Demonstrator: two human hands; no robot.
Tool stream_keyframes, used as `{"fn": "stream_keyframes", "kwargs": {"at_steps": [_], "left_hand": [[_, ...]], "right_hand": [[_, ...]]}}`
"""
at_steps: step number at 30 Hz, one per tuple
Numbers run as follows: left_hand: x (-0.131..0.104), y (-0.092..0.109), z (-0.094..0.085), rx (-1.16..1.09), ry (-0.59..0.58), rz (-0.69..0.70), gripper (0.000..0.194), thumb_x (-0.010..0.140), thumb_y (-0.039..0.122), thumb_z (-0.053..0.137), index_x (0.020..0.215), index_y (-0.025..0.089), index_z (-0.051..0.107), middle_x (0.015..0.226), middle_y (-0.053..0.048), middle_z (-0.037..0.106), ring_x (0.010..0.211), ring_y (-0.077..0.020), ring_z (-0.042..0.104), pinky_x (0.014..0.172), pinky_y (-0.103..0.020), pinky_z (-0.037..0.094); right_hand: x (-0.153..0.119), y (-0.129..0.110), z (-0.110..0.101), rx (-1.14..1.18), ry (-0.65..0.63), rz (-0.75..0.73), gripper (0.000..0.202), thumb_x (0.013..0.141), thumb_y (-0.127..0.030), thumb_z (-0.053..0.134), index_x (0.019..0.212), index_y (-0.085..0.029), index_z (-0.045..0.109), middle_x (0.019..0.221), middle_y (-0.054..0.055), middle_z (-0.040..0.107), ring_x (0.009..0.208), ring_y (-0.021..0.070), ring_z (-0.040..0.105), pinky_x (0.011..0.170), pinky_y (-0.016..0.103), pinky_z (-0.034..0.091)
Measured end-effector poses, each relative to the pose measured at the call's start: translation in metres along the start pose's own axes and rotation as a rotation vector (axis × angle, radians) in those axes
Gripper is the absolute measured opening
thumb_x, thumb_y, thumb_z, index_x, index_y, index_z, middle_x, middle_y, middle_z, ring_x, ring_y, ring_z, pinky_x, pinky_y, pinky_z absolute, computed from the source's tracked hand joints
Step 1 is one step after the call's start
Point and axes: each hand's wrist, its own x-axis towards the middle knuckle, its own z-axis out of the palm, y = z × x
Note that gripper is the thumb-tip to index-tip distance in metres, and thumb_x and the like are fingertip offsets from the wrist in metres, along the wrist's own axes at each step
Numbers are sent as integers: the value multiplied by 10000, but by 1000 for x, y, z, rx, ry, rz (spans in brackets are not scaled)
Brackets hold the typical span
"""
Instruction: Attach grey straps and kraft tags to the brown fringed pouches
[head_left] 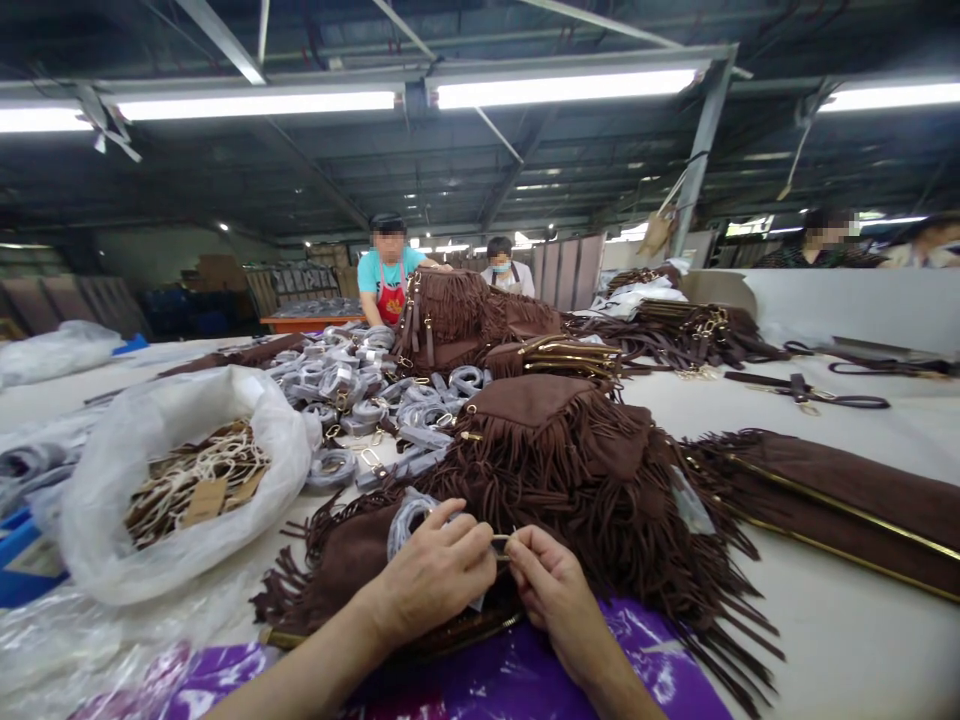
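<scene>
Both hands meet over a brown fringed bag at the near edge of a heap of similar bags. My left hand has its fingers bent and pressed together around a small pale loop. On the loop's other side, my right hand pinches it between thumb and fingertips. A wrapped grey coiled strap lies just behind my left hand, partly hidden by it. Below the hands runs the bag's gold-coloured zip edge, over purple plastic.
An open plastic sack of stringed tags stands at left. Behind it lie many wrapped straps. Fringed bags are heaped ahead, with a flat brown piece at right. Two people work across the table; others are at far right.
</scene>
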Motion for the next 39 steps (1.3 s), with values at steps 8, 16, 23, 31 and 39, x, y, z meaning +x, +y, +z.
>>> {"fn": "stream_keyframes", "kwargs": {"at_steps": [8, 16, 23, 31, 39], "left_hand": [[-17, -12, -9, -125, -94, -72, 198, 978, 147, 458, 826, 167, 582, 1043, -36, 633, 987, -177, 554, 1092, -385, 345], [1, 5, -13, -83, -21, -87, 238, 1014, 208, 392, 925, 174, 610, 930, -44, 603, 874, -190, 526, 937, -377, 428], [13, -2, -2, -28, -112, 19, 184, 972, 191, 499, 807, 167, 576, 846, -30, 550, 820, -196, 486, 825, -359, 428], [7, -5, -4, -23, -166, -13, 173, 964, 177, 508, 804, 159, 573, 878, -33, 566, 907, -206, 508, 993, -384, 387], [5, -2, -3, -436, -143, -224, 91, 936, 169, 522, 861, 188, 569, 1034, -48, 660, 1004, -194, 574, 896, -331, 442]], "right_hand": [[1, -1, -3, 37, -27, -9, 511, 713, -644, 722, 700, -216, 443, 515, -130, 357, 374, 13, 180, 346, 161, 100], [2, -1, -6, -9, -61, 10, 484, 759, -635, 689, 721, -224, 436, 516, -132, 360, 377, 20, 164, 348, 165, 110], [0, -3, -5, -28, -32, 19, 518, 714, -669, 697, 705, -227, 428, 506, -134, 348, 368, 19, 174, 337, 160, 104], [2, 1, -7, -27, -59, 4, 478, 767, -632, 678, 715, -229, 426, 530, -127, 365, 384, 26, 184, 354, 173, 120], [1, 5, -6, -126, -65, -125, 468, 799, -650, 634, 706, -227, 459, 529, -109, 357, 400, 52, 219, 373, 211, 148]]}}
